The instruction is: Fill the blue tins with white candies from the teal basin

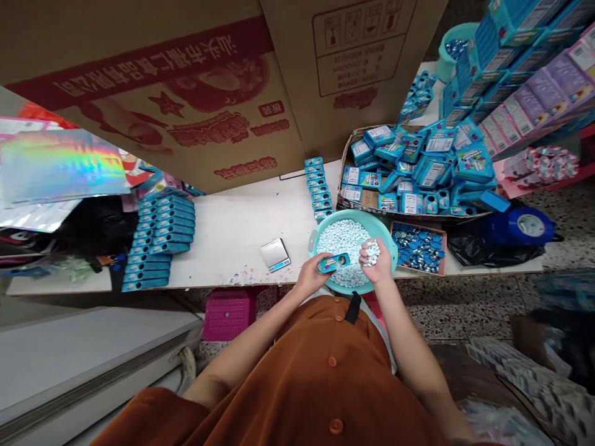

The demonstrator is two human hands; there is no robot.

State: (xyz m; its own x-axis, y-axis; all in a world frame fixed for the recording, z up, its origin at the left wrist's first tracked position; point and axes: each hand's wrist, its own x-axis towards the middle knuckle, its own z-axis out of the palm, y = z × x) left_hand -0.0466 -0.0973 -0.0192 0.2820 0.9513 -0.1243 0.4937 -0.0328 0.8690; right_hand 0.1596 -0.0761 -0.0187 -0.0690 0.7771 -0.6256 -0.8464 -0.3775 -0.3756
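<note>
My left hand (312,276) is closed round a small blue box (333,263) with a round hole at its right end, held over the turquoise basin (312,241). The basin is filled with small white pellet candies (341,238). Over its right side, my right hand (382,266) is turned palm up, fingers curled round a handful of white candies (370,253). A short gap lies between the box and the handful. Just behind the basin stands a row of similar blue boxes (318,188).
A carton of blue boxes (418,167) stands behind right, with a tray of blue and silver caps (418,248) before it. A small scale (275,254) lies left of the basin. Stacked blue boxes (160,238) stand farther left. A large cardboard box (288,124) blocks the back.
</note>
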